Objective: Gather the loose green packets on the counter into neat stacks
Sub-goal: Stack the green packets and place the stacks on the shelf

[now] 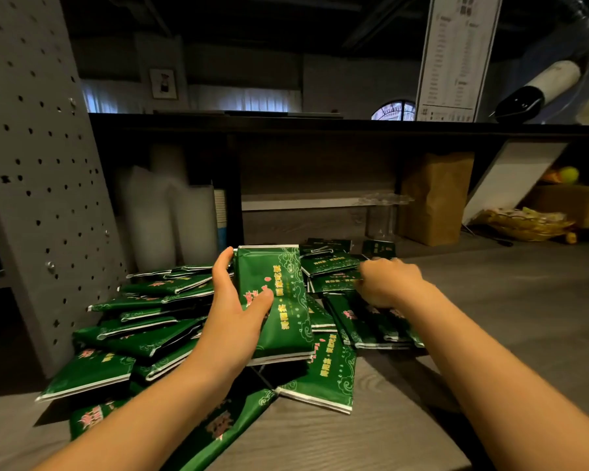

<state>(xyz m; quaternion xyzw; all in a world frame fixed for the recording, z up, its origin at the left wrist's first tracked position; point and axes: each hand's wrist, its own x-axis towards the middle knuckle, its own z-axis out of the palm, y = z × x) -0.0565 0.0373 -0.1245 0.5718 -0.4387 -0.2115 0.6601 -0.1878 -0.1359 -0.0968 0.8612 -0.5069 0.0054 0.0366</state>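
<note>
Head view: one wide frame, looking down along both bare forearms onto a grey wood-grain table (490,300).
Task items: flat dark green foil packets with white edges and red and yellow print, lying across the left and middle of the table.
Left heap (143,328): many packets overlapping at mixed angles, against the foot of a grey perforated pegboard panel (31,164).
Held bundle (279,300): several packets pressed face to face, stood on end and leaning back, bottom edge resting on the packets beneath.
Left hand (233,311): grasping the held bundle; thumb across its printed front, fingers (223,263) wrapped round its left edge.
Front packet (323,375): lies flat and skewed just below the bundle, nearest the table's front edge.
Back pile (330,263): packets roughly layered at the rear, right of the bundle.
Right hand (388,283): knuckles up over the back pile, fingers curled at the packet edges; blurred, so cannot tell whether anything is gripped.
Right group (364,321): more packets flat beneath the right wrist.
Background: brown paper bag (436,198) upright under the shelf; translucent plastic cup stacks (157,215) beside the pegboard.
</note>
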